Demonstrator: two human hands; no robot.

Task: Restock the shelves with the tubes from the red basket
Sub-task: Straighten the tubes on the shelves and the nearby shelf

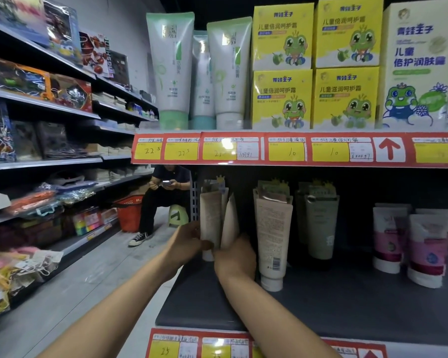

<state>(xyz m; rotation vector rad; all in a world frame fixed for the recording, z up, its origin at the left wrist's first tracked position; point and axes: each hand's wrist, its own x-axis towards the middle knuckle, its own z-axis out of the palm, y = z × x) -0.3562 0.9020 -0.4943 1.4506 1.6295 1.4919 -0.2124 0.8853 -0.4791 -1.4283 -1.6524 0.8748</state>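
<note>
Both hands met at the frame's centre, over the dark grey shelf board (321, 306). Left hand (189, 241) gripped an upright beige plastic tube (210, 218), long axis vertical, crimped end up. Right hand (234, 257) sat at the foot of a second beige tube (230, 223); hidden fingers left its grip untellable. Farther off, centre left, a red plastic basket (128, 213) stood on the floor, contents unseen.

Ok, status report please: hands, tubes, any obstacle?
Left hand grips upright beige tube. Right hand holds tilted tube beside it. White tube stands close on right.
</note>
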